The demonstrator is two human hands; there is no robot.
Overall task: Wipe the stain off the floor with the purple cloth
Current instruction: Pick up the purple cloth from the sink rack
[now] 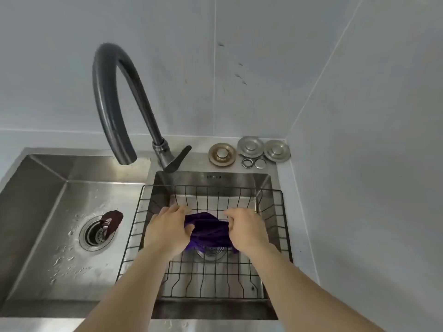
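The purple cloth (208,230) is bunched up over the black wire basket (284,212) that sits in the right sink basin. My left hand (167,230) grips the cloth's left side and my right hand (247,230) grips its right side, both with fingers curled into the fabric. Part of the cloth hangs down between my wrists, above the drain under the basket. No floor or stain is in view.
A dark curved faucet (112,97) arches over the left basin (36,212), which is wet and has a drain (96,233) with a dark brown scrap (114,220) beside it. Several metal drain covers (250,146) lie at the back right corner. Tiled walls close in behind and to the right.
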